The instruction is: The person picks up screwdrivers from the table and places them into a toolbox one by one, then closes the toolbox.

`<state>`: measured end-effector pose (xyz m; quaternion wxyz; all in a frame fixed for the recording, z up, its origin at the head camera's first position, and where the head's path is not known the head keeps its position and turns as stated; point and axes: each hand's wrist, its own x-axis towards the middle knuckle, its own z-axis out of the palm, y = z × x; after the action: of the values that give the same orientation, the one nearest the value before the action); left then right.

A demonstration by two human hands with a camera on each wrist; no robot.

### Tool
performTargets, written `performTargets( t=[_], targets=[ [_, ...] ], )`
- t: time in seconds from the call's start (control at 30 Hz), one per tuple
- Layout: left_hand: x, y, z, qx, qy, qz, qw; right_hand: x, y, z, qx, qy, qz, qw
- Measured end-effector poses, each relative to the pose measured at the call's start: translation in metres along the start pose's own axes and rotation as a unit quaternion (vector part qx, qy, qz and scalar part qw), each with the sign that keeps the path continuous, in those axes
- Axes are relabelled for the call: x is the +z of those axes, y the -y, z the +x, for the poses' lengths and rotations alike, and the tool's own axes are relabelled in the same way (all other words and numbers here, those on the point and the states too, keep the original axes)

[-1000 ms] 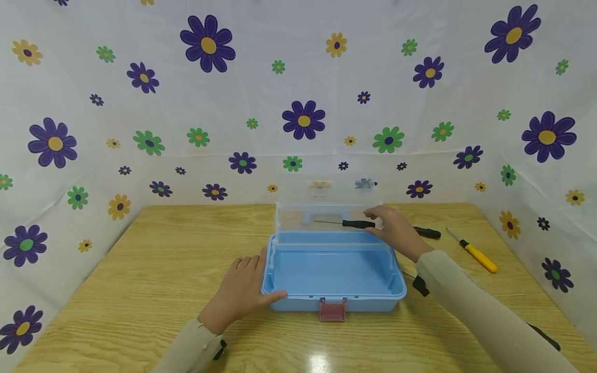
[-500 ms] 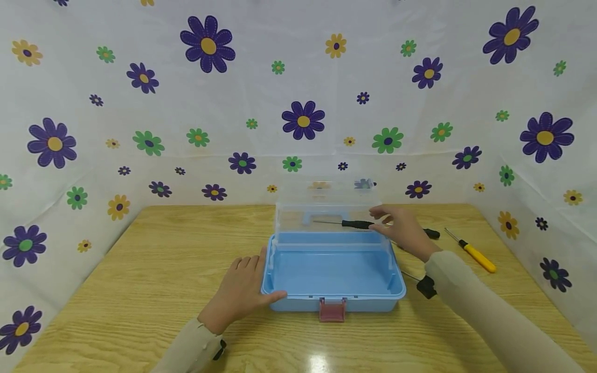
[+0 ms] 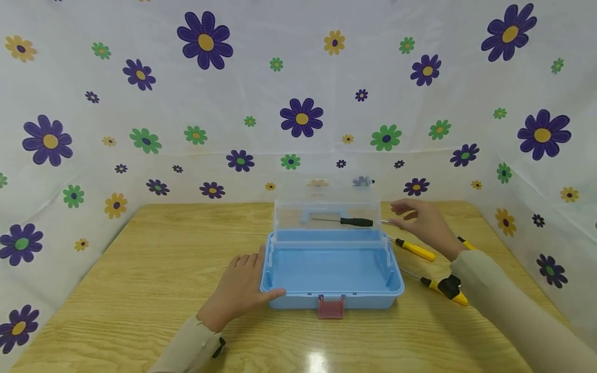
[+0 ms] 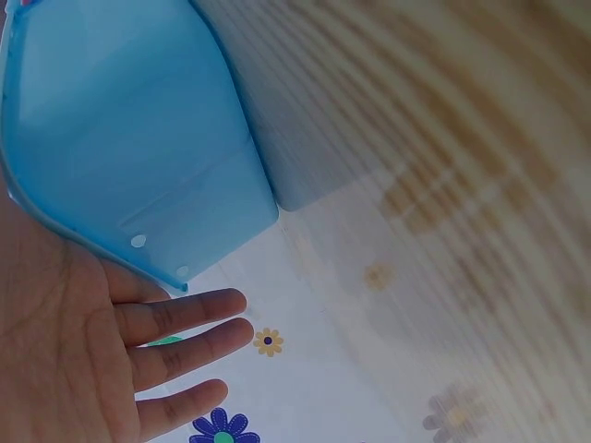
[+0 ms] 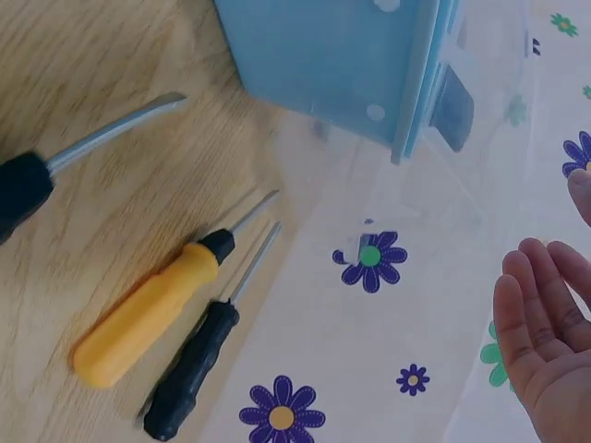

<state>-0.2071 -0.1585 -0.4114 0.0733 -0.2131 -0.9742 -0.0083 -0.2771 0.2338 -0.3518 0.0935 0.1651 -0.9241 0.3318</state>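
Observation:
A light blue toolbox [image 3: 331, 272] stands on the table with its clear lid [image 3: 298, 217] raised and tipped back. My left hand [image 3: 240, 287] rests against the box's left side, thumb across the front rim; in the left wrist view its fingers [image 4: 189, 355] lie straight beside the blue wall. To the right of the lid, my right hand [image 3: 422, 223] hovers with loosely bent fingers, and nothing is in it in the right wrist view. Below it lies a yellow screwdriver [image 3: 420, 250]. A black-handled screwdriver [image 3: 356, 222] shows through the lid.
Another yellow screwdriver [image 3: 434, 285] lies right of the box, partly covered by the black device on my right wrist. One more yellow handle [image 3: 465, 242] is mostly hidden behind the right forearm. A pink latch [image 3: 331, 306] hangs at the box front. Flowered cloth [image 3: 298, 77] surrounds the table.
My right hand has moved right, away from the raised lid, uncovering the yellow screwdriver beside the box. The left hand stays against the box. The head view has shifted slightly.

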Motion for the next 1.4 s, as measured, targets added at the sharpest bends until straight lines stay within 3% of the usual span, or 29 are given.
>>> performTargets(
  t=[0.27,0.6,0.97,1.4],
  targets=[
    [-0.001,0.000,0.001,-0.006,0.008,-0.006,0.9999,-0.013,-0.010,-0.011,0.031,0.018,0.000,0.9994],
    [0.003,0.002,0.001,-0.005,0.003,-0.002,1.0000,-0.015,-0.031,-0.018,0.040,0.024,0.017,0.9988],
    [0.002,0.001,0.001,-0.001,-0.001,-0.005,1.0000,-0.016,-0.052,-0.020,0.092,0.081,0.013,0.9924],
    [0.001,0.001,0.000,-0.005,0.001,-0.013,0.9999,-0.010,-0.067,-0.016,0.103,0.119,0.005,0.9876]
  ],
)
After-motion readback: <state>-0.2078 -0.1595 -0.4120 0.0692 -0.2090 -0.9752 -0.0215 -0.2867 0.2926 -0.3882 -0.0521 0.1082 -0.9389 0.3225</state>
